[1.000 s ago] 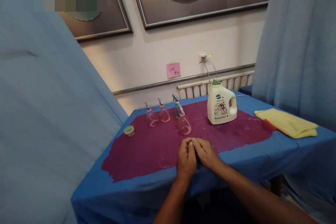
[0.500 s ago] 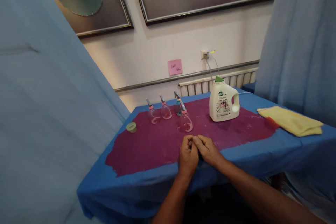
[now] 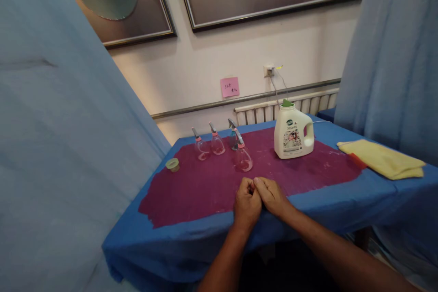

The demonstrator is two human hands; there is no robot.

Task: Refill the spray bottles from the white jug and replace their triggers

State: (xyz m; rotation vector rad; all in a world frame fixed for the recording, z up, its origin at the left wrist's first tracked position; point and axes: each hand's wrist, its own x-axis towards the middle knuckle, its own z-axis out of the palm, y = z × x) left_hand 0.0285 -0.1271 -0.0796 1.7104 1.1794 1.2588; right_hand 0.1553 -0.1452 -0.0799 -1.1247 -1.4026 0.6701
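My left hand [image 3: 247, 203] and my right hand [image 3: 272, 195] meet over the front edge of the table, fingers curled and pressed together. A small reddish spot shows between them; whether it is a fingertip or a held thing I cannot make out. Just beyond my hands stands a clear spray bottle [image 3: 243, 159] with a pink collar and grey trigger head. Two similar clear spray bottles, one at the left [image 3: 201, 148] and another beside it [image 3: 217, 143], stand farther back. A teal spray bottle [image 3: 233, 140] is partly hidden behind the nearest one.
A cream jug [image 3: 293, 139] with a green piece in its mouth stands right of the bottles. At left sits a small greenish cup [image 3: 173, 165]. A folded yellow cloth [image 3: 383, 159] lies at right. A maroon sheet [image 3: 198, 191] covers part of the blue tablecloth [image 3: 185, 239]; curtains hang both sides.
The whole view has shifted slightly, with objects a little farther right. My hands stay together, and a reddish spot now shows between the fingers.
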